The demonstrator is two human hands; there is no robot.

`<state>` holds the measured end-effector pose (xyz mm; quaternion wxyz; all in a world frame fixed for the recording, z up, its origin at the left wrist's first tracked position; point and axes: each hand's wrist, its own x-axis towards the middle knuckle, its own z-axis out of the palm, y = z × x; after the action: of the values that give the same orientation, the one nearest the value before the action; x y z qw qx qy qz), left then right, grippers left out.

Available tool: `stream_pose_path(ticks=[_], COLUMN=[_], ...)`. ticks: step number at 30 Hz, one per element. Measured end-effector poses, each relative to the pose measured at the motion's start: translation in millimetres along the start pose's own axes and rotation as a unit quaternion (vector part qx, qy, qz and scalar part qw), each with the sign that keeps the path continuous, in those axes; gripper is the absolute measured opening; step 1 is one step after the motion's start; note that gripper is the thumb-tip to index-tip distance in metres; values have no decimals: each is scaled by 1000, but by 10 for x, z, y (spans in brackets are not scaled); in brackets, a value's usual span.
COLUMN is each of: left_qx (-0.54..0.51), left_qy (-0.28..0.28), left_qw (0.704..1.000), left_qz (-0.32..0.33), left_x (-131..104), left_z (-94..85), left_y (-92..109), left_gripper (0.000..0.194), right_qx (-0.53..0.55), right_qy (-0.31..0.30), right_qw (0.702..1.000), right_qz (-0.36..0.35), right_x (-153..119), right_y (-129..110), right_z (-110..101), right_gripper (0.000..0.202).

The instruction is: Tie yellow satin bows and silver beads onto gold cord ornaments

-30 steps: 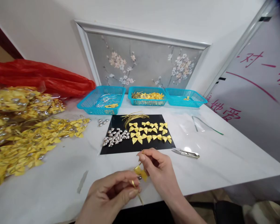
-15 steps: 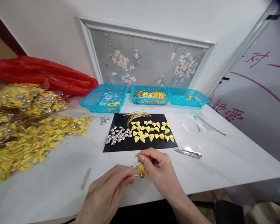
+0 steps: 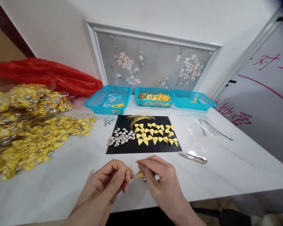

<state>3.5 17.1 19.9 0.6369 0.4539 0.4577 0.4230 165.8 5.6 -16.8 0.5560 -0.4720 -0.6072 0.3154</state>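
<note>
Near the table's front, my left hand (image 3: 106,185) is closed in a pinch, a short end of gold cord (image 3: 129,168) sticking out past the fingertips. Just to its right, my right hand (image 3: 161,179) is also closed, thumb and forefinger together. From under its fingers peeks a yellow ribbon bow (image 3: 141,174) with a silver bead (image 3: 144,180); the fingers hide most of both. Beyond the hands lies a black mat (image 3: 141,150) bearing rows of yellow bows (image 3: 154,140), a cluster of silver heart-shaped beads (image 3: 122,137) and a bunch of gold cords (image 3: 141,117).
Thread snips (image 3: 193,157) lie right of the mat, near a green strip (image 3: 218,131). Three blue baskets (image 3: 103,110) line the wall. Finished-looking yellow bows with beads (image 3: 37,141) pile up at left beside red mesh fabric (image 3: 47,75). A few loose beads (image 3: 109,121) sit left of the mat.
My left hand has turned, so its thumb and the cord end now show. My right hand has come slightly lower, covering more of the bow and bead. The view has shifted slightly.
</note>
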Motion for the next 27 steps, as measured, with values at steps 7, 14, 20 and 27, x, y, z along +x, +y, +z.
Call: stream_pose_path(ticks=[7,14,20,27], left_qx=[-130,-236,-249,-221], left_qy=[71,191,166,142], left_qw=[988,953,954,965], left_qz=[-46,-23,-6,-16], left_x=[-41,22,33,22], left_z=[-72,1,38,13], left_y=[-85,-59,12,23], left_gripper=[24,42,40,36], right_qx=[56,195,215,180], right_qy=[37,2,-3,8], right_qw=[996,963,957,966], right_qz=[60,185,194,185], right_x=[-20,-12,-12,-5], right_y=[-39,-27,-42,-22], right_z=[-32,-16,5,-6], right_gripper=[17,34,35,31])
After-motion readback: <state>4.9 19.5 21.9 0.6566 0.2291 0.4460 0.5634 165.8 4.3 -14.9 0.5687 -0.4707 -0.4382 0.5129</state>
